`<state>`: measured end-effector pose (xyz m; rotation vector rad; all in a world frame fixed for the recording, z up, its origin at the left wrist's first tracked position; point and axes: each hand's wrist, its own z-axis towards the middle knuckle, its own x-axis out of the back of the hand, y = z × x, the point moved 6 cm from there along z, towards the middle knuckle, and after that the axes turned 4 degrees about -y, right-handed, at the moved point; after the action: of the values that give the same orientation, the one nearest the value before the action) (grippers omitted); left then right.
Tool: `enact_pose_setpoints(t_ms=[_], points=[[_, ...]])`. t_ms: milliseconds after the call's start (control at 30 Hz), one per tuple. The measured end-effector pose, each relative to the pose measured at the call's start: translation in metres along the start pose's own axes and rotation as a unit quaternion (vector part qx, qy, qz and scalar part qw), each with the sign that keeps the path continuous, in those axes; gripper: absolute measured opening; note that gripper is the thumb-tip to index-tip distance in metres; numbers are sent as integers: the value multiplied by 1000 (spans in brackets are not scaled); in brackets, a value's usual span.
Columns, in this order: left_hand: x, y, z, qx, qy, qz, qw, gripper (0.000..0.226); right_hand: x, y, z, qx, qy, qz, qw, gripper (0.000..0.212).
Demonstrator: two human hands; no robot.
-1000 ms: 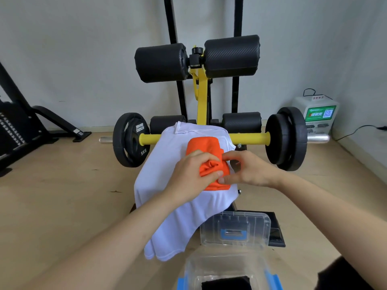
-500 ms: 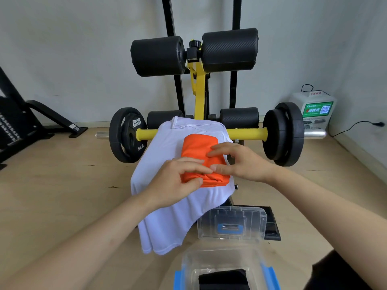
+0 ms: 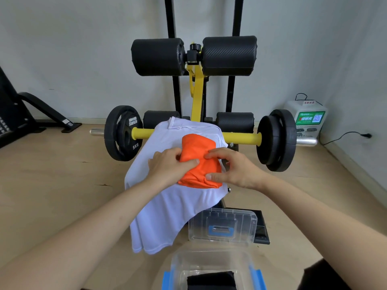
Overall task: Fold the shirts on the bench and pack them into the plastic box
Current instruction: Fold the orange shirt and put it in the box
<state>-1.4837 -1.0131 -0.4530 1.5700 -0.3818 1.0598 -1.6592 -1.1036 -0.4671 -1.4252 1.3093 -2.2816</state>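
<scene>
A folded orange shirt lies on a white shirt that is draped over the bench and hangs off its near left side. My left hand grips the orange bundle's left edge, thumb across the top and fingers curled round the side. From the right, my right hand holds it with fingers on top and the thumb against the near edge. The clear plastic box with blue clips stands open at the bottom of the view, with a folded black garment inside.
The box's clear lid leans upright behind the box, against the bench base. A yellow barbell with black plates crosses behind the shirts, under black roller pads. A white charging station stands against the right wall.
Both hands went from pressing on top of the orange shirt to gripping its left and right sides. The bundle looks more compact.
</scene>
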Motion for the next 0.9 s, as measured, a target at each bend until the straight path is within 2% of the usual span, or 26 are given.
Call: enact_pose_setpoints(t_ms=[100, 200, 267, 300, 367, 433, 567, 667, 767, 900], points=[[-6, 14, -2, -56, -8, -137, 989, 35, 5, -3, -5, 4, 31, 3, 1000, 56], [-7, 27, -5, -114, -30, -211, 970, 34, 38, -16, -17, 38, 158, -5, 987, 39], [-5, 40, -9, -173, -54, -229, 956, 33, 63, -32, -29, 88, 232, -76, 966, 47], [-3, 48, -12, -201, -68, -231, 950, 32, 71, -41, -34, 105, 238, -118, 958, 58], [-1, 65, -22, -254, -95, -218, 937, 25, 79, -54, -43, 118, 205, -197, 952, 76], [-1, 77, -33, -291, -116, -189, 931, 25, 76, -59, -50, 112, 137, -236, 956, 79], [-11, 79, -54, -305, -168, -144, 926, 29, 63, -43, -65, 42, -13, -176, 983, 50], [-30, 66, -68, -268, -208, -158, 927, 31, 47, -28, -83, -20, -83, -126, 988, 33], [-60, 41, -88, -199, -252, -196, 927, 40, 20, -10, -105, -69, -114, -76, 988, 32], [-105, -4, -118, -114, -333, -186, 917, 53, -20, 23, -131, -147, -125, 32, 981, 30]])
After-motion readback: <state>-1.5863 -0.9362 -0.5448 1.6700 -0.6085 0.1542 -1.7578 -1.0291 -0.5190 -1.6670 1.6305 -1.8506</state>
